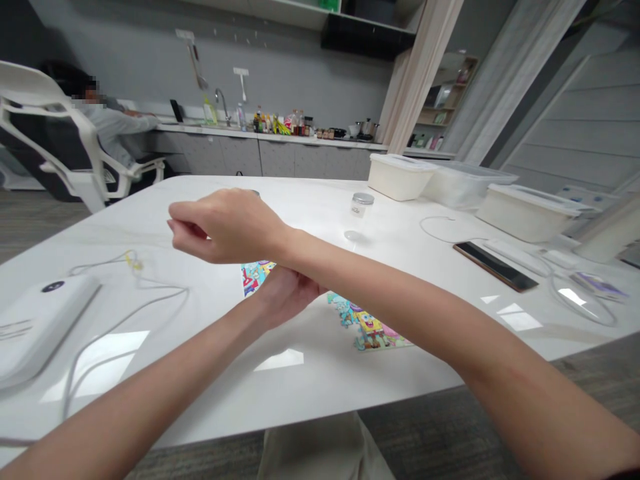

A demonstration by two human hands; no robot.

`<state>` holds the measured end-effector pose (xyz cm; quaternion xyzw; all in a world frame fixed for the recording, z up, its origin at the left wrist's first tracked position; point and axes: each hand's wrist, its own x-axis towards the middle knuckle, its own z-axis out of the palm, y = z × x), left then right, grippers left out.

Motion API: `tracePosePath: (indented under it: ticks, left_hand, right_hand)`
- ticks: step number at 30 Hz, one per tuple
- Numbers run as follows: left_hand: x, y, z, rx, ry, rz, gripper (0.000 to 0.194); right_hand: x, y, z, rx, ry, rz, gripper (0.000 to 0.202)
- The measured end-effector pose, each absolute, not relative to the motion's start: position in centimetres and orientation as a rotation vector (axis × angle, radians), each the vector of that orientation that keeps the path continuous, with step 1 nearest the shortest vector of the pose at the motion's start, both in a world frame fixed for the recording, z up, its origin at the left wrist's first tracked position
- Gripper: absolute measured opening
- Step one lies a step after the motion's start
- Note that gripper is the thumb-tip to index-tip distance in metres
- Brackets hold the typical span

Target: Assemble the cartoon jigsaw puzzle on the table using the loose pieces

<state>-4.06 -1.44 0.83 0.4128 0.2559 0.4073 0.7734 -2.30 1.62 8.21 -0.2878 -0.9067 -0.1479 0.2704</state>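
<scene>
My forearms cross above a white table. My right hand (227, 225) is raised to the left of centre, its fingers curled in; what they hold, if anything, is hidden. Beneath my right wrist lies my left hand (287, 297), palm side partly up, its fingers mostly covered by the right forearm. Below and behind the arms, colourful cartoon puzzle pieces lie joined on the table: one part (253, 277) at the left of my left hand, another part (371, 327) to the right, partly covered by my right forearm.
A jar with a silver lid (361, 205) stands past my forearm. Plastic boxes (400, 177) line the far right, near a phone (495, 267) and cables. At left are a white device (45, 327) and a cable (125, 313). A person (113, 130) sits beyond, in a white chair (85, 133).
</scene>
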Motion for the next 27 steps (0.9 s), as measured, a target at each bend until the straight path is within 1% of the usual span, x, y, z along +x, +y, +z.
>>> tracePosePath:
  ticks: [4,8,9,11,12,13,15,16,18,19,21,24,27]
  left_hand:
    - [-4.5,-1.3,0.9,1.038,0.605,0.839,0.019]
    - [-5.5,-1.0,1.6,1.192,0.647,0.648,0.028]
    - [-5.7,-1.0,1.8,1.322,0.666,0.607,0.030]
    - [-5.9,-1.1,2.0,1.719,0.739,0.569,0.035]
    - [-5.9,-1.1,2.0,1.965,0.767,0.556,0.034]
    - [-6.0,-1.2,1.7,2.212,0.768,0.528,0.030]
    - [-6.0,-1.2,1.0,2.624,0.710,0.404,0.014]
    - [-6.0,-1.2,0.6,2.765,0.663,0.333,0.008]
    - [-6.0,-1.1,-0.2,2.932,0.586,0.245,0.011]
    - [-6.0,-1.0,-0.6,2.986,0.561,0.233,0.012]
    - [-5.9,-0.8,-1.0,3.082,0.523,0.232,0.011]
    - [-5.7,-0.7,-1.1,3.183,0.446,0.222,0.013]
    - [-5.6,-0.6,-0.9,3.255,0.363,0.220,0.018]
  right_hand:
    - [-2.2,0.8,8.6,-0.731,-2.407,-0.412,0.022]
    - [0.4,-0.3,8.9,-0.673,-2.362,-0.408,0.030]
    - [1.7,-0.7,8.9,-0.732,-2.318,-0.398,0.032]
    - [4.9,-1.3,8.7,-0.799,-2.316,-0.278,0.034]
    - [6.8,-1.6,8.5,-0.812,-2.297,-0.209,0.034]
    - [8.7,-1.8,8.1,-0.815,-2.319,-0.119,0.034]
    - [12.3,-2.0,7.0,-0.779,-2.460,0.144,0.037]
    - [13.8,-2.0,6.2,-0.797,-2.540,0.292,0.036]
    - [16.2,-2.2,4.3,-0.811,-2.641,0.508,0.032]
    - [17.1,-2.3,3.3,-0.790,-2.653,0.553,0.030]
    - [18.0,-2.9,1.3,-0.755,-2.632,0.565,0.030]
    - [18.3,-4.0,-0.9,-0.727,-2.599,0.440,0.037]
    - [18.2,-4.9,-1.8,-0.678,-2.635,0.389,0.032]
